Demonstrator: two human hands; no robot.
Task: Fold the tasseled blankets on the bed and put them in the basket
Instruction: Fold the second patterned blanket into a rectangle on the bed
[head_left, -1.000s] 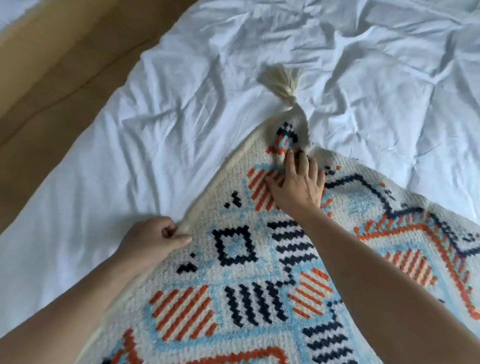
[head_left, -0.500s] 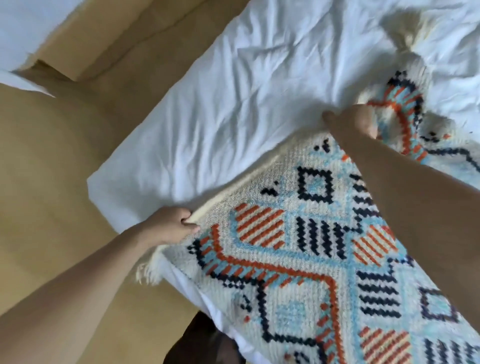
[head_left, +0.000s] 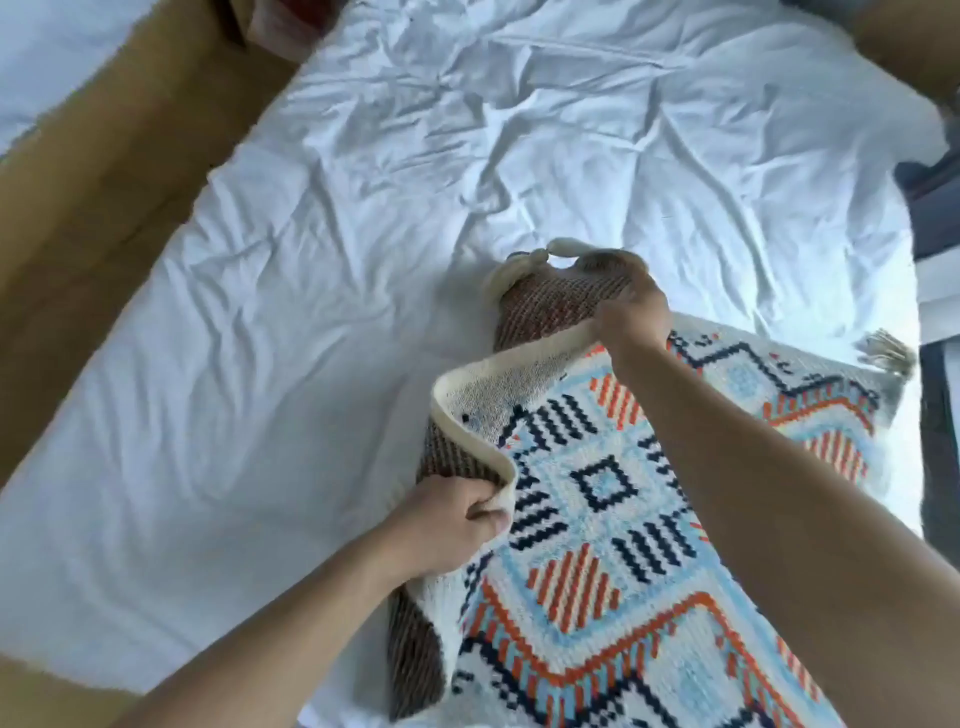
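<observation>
A tasseled blanket (head_left: 597, 519) with orange, navy and light-blue patterns on cream lies on the white bed (head_left: 311, 312), toward the lower right. Its left edge is lifted and curled over, so the brownish underside (head_left: 550, 306) shows. My left hand (head_left: 447, 519) grips that cream edge near the middle. My right hand (head_left: 636, 306) pinches the same edge farther up, near the far corner, where a cream tassel (head_left: 524, 260) hangs. Another tassel (head_left: 888, 351) lies at the blanket's right corner. No basket is in view.
Tan floor (head_left: 93, 182) runs along the bed's left side. Dark furniture and a white object (head_left: 935, 244) stand at the bed's right edge. The rumpled white sheet stretches bare to the left of the blanket and beyond it.
Both hands have lifted the blanket's left edge off the sheet and rolled it toward the right, exposing the underside. The view has swung back over the bed.
</observation>
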